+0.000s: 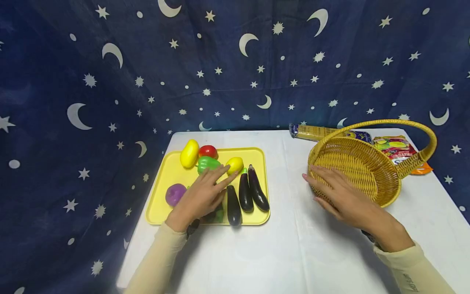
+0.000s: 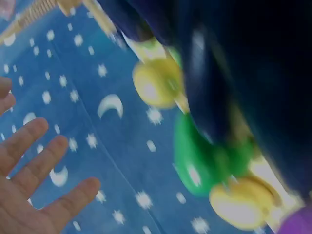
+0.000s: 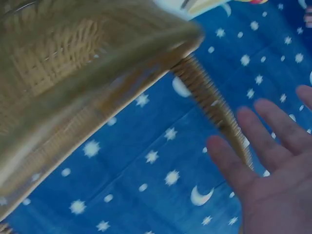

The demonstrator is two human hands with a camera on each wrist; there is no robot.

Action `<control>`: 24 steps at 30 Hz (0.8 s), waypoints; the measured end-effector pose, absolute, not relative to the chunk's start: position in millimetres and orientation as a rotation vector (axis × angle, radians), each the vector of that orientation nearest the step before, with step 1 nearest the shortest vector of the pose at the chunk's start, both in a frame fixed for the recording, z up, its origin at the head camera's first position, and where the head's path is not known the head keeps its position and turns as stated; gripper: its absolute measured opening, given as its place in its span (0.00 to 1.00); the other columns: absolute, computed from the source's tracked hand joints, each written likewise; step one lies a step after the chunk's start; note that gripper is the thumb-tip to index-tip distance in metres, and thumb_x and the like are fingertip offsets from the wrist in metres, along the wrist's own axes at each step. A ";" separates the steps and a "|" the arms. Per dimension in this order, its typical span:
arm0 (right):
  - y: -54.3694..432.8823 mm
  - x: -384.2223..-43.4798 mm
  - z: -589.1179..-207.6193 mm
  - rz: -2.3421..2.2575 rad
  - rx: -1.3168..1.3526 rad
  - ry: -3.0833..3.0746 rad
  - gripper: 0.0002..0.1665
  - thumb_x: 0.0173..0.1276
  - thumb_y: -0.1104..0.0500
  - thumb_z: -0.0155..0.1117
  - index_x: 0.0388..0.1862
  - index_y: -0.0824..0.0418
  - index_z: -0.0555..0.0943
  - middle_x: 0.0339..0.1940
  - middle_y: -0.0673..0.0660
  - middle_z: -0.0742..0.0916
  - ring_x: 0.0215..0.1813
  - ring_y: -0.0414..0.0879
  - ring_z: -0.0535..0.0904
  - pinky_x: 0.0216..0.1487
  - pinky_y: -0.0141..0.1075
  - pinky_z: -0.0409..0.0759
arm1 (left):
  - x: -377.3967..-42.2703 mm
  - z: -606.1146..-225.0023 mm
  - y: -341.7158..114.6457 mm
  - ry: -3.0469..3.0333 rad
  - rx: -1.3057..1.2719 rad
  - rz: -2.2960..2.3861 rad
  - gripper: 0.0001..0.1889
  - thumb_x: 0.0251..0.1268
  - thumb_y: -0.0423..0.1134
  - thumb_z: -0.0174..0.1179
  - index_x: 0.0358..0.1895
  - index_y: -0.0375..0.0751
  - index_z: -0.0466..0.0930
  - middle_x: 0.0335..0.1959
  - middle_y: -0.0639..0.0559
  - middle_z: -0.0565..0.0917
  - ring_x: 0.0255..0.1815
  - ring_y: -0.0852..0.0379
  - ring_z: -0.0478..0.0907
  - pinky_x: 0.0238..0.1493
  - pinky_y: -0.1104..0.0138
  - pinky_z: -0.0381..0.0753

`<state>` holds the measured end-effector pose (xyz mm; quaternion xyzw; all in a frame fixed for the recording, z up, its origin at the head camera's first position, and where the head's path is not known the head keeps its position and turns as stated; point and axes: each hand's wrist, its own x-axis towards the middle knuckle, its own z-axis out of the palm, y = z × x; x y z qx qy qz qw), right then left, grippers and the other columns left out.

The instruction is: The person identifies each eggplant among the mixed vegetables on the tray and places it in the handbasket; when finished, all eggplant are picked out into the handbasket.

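Observation:
My left hand (image 1: 201, 197) hovers over the yellow tray (image 1: 156, 206), fingers spread and holding nothing. On the tray by its fingertips are a lemon (image 1: 235, 164) and a green bell pepper (image 1: 207, 163). Three eggplants (image 1: 257, 188) lie to its right, and a purple round vegetable (image 1: 174, 194) to its left. Some dark and green produce beneath the hand is mostly hidden. My right hand (image 1: 343, 198) is spread over the near left rim of the wicker basket (image 1: 390, 190), gripping nothing. In the left wrist view the palm and spread fingers (image 2: 36, 168) show.
A yellow mango (image 1: 189, 154) and a red tomato (image 1: 208, 151) sit at the tray's back. Behind the basket lie a long pack of pasta (image 1: 312, 132) and a red snack bag (image 1: 396, 149). The basket's tall handle (image 1: 378, 122) arches over it. A starry curtain hangs behind the white table.

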<state>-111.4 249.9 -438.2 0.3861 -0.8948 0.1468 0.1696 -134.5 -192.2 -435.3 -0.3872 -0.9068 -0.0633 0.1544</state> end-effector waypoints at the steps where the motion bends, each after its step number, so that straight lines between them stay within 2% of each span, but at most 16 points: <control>1: 255.1 -109.5 -438.3 0.429 1.059 -2.551 0.32 0.84 0.47 0.54 0.82 0.53 0.70 0.77 0.65 0.78 0.74 0.63 0.74 0.89 0.42 0.49 | -133.7 -434.6 -200.6 -2.606 -1.070 -0.192 0.42 0.68 0.36 0.69 0.84 0.55 0.63 0.79 0.43 0.73 0.78 0.43 0.73 0.78 0.44 0.72; 3: 265.1 -104.5 -438.8 0.433 0.966 -2.594 0.34 0.78 0.53 0.65 0.80 0.54 0.72 0.72 0.63 0.82 0.70 0.61 0.77 0.83 0.50 0.61 | -130.3 -434.3 -218.8 -2.621 -0.974 -0.214 0.43 0.66 0.34 0.70 0.84 0.54 0.64 0.77 0.43 0.75 0.74 0.42 0.76 0.76 0.45 0.74; 5: 274.3 -98.9 -440.3 0.420 0.868 -2.638 0.37 0.70 0.57 0.72 0.78 0.55 0.75 0.65 0.62 0.85 0.64 0.61 0.81 0.71 0.57 0.70 | -125.0 -435.6 -236.8 -2.638 -0.862 -0.240 0.42 0.66 0.33 0.71 0.83 0.54 0.66 0.75 0.43 0.78 0.71 0.41 0.79 0.73 0.46 0.77; 7: 281.8 -93.0 -443.3 0.410 0.786 -2.679 0.37 0.67 0.58 0.75 0.75 0.57 0.77 0.57 0.60 0.88 0.57 0.59 0.84 0.60 0.59 0.75 | -118.1 -438.9 -253.2 -2.643 -0.734 -0.252 0.39 0.66 0.33 0.71 0.81 0.55 0.70 0.72 0.43 0.81 0.67 0.40 0.82 0.68 0.46 0.81; 9: 287.9 -86.7 -448.4 0.415 0.718 -2.731 0.35 0.68 0.57 0.75 0.74 0.57 0.78 0.51 0.59 0.88 0.52 0.58 0.85 0.54 0.60 0.77 | -110.8 -444.2 -266.0 -2.622 -0.623 -0.295 0.36 0.65 0.33 0.71 0.77 0.52 0.75 0.68 0.42 0.83 0.63 0.38 0.83 0.63 0.45 0.82; 13: 292.6 -75.4 -459.0 0.483 0.668 -2.820 0.31 0.69 0.57 0.75 0.71 0.57 0.80 0.49 0.57 0.88 0.51 0.56 0.85 0.51 0.58 0.77 | -91.9 -459.4 -276.8 -2.563 -0.540 -0.351 0.34 0.60 0.31 0.74 0.72 0.48 0.80 0.65 0.38 0.84 0.61 0.36 0.83 0.57 0.43 0.83; 16: 293.3 -68.1 -469.4 0.510 0.682 -2.822 0.34 0.65 0.59 0.78 0.70 0.55 0.80 0.48 0.52 0.87 0.49 0.50 0.83 0.49 0.52 0.77 | -82.9 -470.9 -267.7 -2.580 -0.601 -0.343 0.34 0.61 0.33 0.75 0.73 0.48 0.79 0.65 0.37 0.83 0.62 0.38 0.82 0.59 0.43 0.83; 19: 291.9 -66.0 -479.6 0.511 0.731 -2.740 0.39 0.57 0.65 0.82 0.69 0.55 0.81 0.45 0.49 0.85 0.45 0.44 0.80 0.46 0.43 0.75 | -79.7 -478.6 -252.5 -2.644 -0.597 -0.346 0.33 0.63 0.40 0.75 0.73 0.49 0.79 0.67 0.38 0.82 0.64 0.38 0.81 0.63 0.44 0.82; 24: 284.5 -73.8 -488.6 0.533 0.766 -2.620 0.46 0.49 0.75 0.80 0.70 0.57 0.79 0.45 0.51 0.84 0.45 0.47 0.78 0.49 0.38 0.71 | -81.2 -490.6 -233.1 -2.783 -0.390 -0.358 0.36 0.61 0.52 0.76 0.72 0.48 0.80 0.69 0.34 0.79 0.66 0.35 0.80 0.62 0.43 0.84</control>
